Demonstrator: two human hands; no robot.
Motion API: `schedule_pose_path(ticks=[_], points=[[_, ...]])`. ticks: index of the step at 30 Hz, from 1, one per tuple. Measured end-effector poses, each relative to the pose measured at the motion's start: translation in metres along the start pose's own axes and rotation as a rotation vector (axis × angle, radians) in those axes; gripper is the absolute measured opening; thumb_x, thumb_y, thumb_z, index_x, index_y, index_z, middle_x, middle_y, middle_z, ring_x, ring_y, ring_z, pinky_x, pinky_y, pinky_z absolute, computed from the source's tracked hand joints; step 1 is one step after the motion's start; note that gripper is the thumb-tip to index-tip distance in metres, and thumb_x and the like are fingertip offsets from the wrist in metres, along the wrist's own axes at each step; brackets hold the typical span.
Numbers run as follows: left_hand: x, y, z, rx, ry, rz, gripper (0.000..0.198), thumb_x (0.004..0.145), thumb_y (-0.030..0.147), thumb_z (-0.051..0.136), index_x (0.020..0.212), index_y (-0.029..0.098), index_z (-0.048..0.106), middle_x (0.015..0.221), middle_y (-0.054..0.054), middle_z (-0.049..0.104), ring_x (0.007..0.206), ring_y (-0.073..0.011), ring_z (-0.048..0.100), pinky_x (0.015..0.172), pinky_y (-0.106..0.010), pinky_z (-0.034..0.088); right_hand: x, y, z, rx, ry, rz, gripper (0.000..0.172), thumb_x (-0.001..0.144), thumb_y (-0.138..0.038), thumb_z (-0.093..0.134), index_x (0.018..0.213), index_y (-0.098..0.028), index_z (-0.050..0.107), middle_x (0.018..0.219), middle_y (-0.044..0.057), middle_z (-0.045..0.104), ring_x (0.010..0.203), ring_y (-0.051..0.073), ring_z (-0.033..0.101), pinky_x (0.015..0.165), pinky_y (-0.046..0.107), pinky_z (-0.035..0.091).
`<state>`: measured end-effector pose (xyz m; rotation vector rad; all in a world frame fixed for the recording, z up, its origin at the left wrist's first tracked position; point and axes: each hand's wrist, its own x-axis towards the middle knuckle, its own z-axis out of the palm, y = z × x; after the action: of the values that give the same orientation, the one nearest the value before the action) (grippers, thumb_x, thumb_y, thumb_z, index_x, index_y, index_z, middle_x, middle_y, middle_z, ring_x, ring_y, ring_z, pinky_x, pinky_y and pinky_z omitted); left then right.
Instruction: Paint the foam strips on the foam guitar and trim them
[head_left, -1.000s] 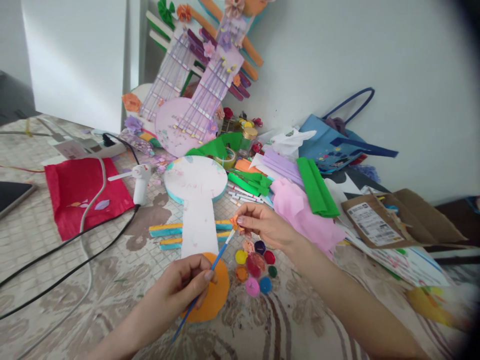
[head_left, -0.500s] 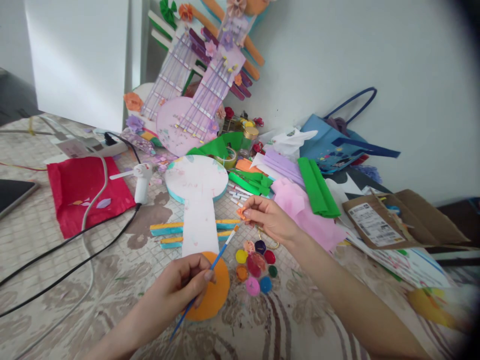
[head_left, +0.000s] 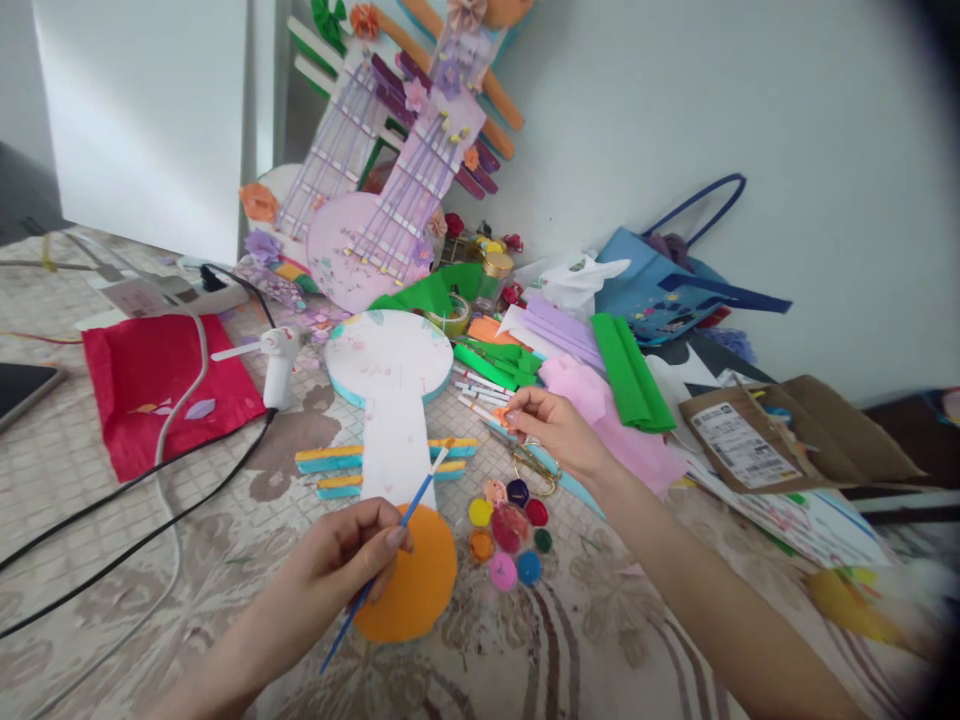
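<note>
- Left hand (head_left: 349, 565) pinches the blue paintbrush (head_left: 420, 495) between thumb and fingers, its long axis slanting away and rightward!
- Over to the right hand (head_left: 555, 428): fingertips pressed together, nipping a small orange piece (head_left: 500, 413).
- That piece sits right of the bristles (head_left: 448, 444), slightly farther out, clear of them.
- Paint pots (head_left: 510, 528)? Right of the brush, nearer the wearer.
</note>
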<state>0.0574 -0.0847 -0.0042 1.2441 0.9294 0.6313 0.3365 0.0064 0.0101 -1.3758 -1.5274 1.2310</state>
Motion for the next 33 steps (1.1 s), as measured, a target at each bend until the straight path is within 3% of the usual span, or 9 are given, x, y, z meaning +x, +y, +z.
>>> schedule_pose_path(ticks=[2,9,15,18,20,22,25,29,33], points=[[0.0,-0.001,-0.002,-0.004,0.014,-0.005,0.031,0.089,0.046,0.049,0.075,0.018,0.051,0.055,0.006,0.044,0.05,-0.0085,0.038,0.052,-0.023,0.033,0.004,0.013,-0.017,-0.361,0.074,-0.086,0.013,0.077,-0.032,0.057,0.078,-0.019,0.058,0.075,0.001,0.066,0.063,0.012,0.058,0.059,0.025,0.044],[0.001,-0.005,0.001,-0.024,-0.003,-0.009,0.03,0.088,0.045,0.051,0.074,0.018,0.051,0.054,0.005,0.045,0.05,-0.0088,0.038,0.051,-0.023,0.033,0.003,0.046,-0.048,-0.655,0.161,-0.072,0.011,0.075,-0.021,0.055,0.071,-0.018,0.065,0.064,0.002,0.066,0.059,0.017,0.059,0.06,0.029,0.042],[-0.002,-0.007,0.0,-0.029,0.007,-0.02,0.03,0.089,0.046,0.051,0.076,0.018,0.053,0.055,0.006,0.045,0.05,-0.0085,0.038,0.052,-0.023,0.033,-0.006,0.038,-0.052,-0.819,0.3,-0.184,0.022,0.08,-0.017,0.05,0.093,-0.018,0.068,0.099,0.011,0.068,0.088,0.024,0.061,0.079,0.035,0.043],[-0.005,-0.007,-0.003,-0.025,0.045,-0.031,0.031,0.088,0.047,0.051,0.077,0.019,0.054,0.056,0.005,0.045,0.05,-0.0086,0.038,0.051,-0.022,0.032,-0.017,0.028,-0.051,-0.908,0.389,-0.295,0.02,0.086,-0.02,0.047,0.088,-0.019,0.066,0.093,0.009,0.068,0.085,0.022,0.061,0.077,0.033,0.043],[-0.007,-0.008,-0.005,-0.024,0.078,-0.03,0.031,0.087,0.048,0.053,0.076,0.019,0.055,0.056,0.005,0.045,0.051,-0.0087,0.038,0.05,-0.022,0.031,-0.026,0.025,-0.048,-0.941,0.33,-0.255,0.018,0.087,-0.025,0.048,0.078,-0.02,0.063,0.079,0.006,0.068,0.073,0.02,0.061,0.069,0.031,0.042],[-0.009,-0.01,-0.008,-0.023,0.11,-0.031,0.032,0.086,0.049,0.054,0.075,0.019,0.055,0.056,0.005,0.045,0.051,-0.009,0.037,0.049,-0.023,0.03,-0.035,0.027,-0.044,-0.939,0.163,-0.141,0.018,0.087,-0.029,0.051,0.073,-0.021,0.059,0.07,0.002,0.065,0.063,0.017,0.058,0.061,0.028,0.039],[-0.012,-0.014,-0.015,-0.019,0.156,-0.037,0.033,0.086,0.05,0.053,0.073,0.02,0.054,0.054,0.005,0.044,0.05,-0.0095,0.035,0.048,-0.023,0.029,-0.044,0.038,-0.04,-0.932,-0.027,-0.055,0.006,0.082,-0.025,0.056,0.078,-0.021,0.056,0.075,0.001,0.063,0.064,0.016,0.057,0.059,0.026,0.039],[-0.017,-0.023,-0.024,0.018,0.203,-0.038,0.036,0.087,0.05,0.051,0.067,0.02,0.051,0.053,0.005,0.043,0.05,-0.0102,0.034,0.05,-0.024,0.03,-0.043,0.054,-0.038,-0.949,-0.089,-0.042,0.011,0.077,-0.019,0.056,0.088,-0.02,0.056,0.079,0.001,0.061,0.067,0.015,0.057,0.061,0.025,0.04],[-0.026,-0.031,-0.03,0.037,0.236,-0.055,0.039,0.09,0.049,0.047,0.064,0.02,0.049,0.055,0.004,0.044,0.053,-0.011,0.036,0.052,-0.024,0.032,-0.04,0.057,-0.037,-0.979,-0.107,-0.047,0.006,0.077,-0.018,0.054,0.082,-0.02,0.055,0.075,0.001,0.06,0.068,0.016,0.056,0.061,0.026,0.039]])
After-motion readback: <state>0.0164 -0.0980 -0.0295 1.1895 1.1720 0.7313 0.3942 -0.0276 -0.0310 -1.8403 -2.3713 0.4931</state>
